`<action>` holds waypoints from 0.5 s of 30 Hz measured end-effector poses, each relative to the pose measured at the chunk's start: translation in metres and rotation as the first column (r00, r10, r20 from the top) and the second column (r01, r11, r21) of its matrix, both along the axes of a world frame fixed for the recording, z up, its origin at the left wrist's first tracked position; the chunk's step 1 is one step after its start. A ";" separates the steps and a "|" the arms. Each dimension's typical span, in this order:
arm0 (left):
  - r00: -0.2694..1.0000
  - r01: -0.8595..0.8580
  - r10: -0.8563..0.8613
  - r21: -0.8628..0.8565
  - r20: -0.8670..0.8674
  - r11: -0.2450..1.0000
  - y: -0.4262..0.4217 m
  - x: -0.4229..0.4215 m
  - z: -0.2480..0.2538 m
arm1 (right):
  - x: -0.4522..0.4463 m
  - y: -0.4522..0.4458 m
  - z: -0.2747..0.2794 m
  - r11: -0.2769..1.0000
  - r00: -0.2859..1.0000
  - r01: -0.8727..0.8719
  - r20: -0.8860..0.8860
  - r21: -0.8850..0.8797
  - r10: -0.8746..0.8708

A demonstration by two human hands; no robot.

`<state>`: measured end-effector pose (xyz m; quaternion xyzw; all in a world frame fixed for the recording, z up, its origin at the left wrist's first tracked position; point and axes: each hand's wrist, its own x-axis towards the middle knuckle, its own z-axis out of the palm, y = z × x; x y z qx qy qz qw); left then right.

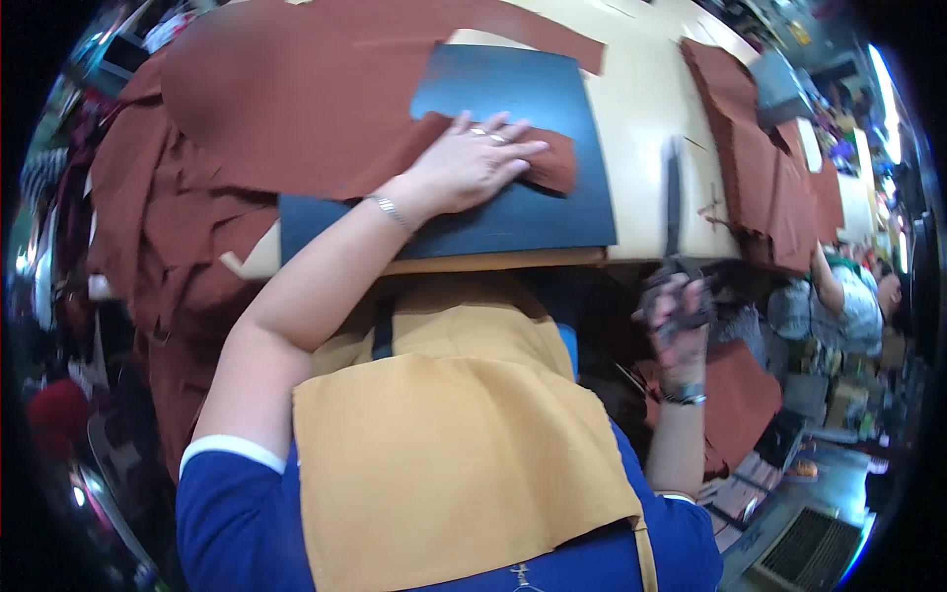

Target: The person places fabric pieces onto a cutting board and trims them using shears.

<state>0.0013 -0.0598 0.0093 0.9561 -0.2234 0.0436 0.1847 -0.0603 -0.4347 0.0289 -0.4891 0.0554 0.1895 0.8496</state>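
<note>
My left hand [469,163] lies flat with its fingers spread, pressing on a folded strip of reddish-brown fabric [554,163]. Under that fabric is a dark blue board [513,84] at the table's near edge. On the right, my right hand [676,306] is closed round the dark handles of a large pair of scissors [674,202]. Their long blade points away from me over the pale tabletop. Motion smears this hand and the blade, so I cannot tell whether the blades are apart.
A wide sheet of reddish-brown fabric [286,109] covers the table's left side and hangs over its edge. Stacked cut pieces [740,158] lie at the right on the cream tabletop [641,118]. Another person [838,296] is at the far right. More brown fabric [735,405] sits below my right hand.
</note>
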 end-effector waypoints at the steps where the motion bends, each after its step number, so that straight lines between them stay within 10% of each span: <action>1: 1.000 -0.012 0.012 -0.032 -0.021 0.999 0.001 0.001 0.000 | -0.024 0.011 -0.004 0.997 1.000 0.006 -0.004 -0.075 -0.006; 15: 0.987 0.064 -0.076 0.088 0.142 0.994 -0.004 -0.020 -0.016 | -0.066 0.069 -0.042 0.898 0.909 -0.350 -0.134 0.267 0.395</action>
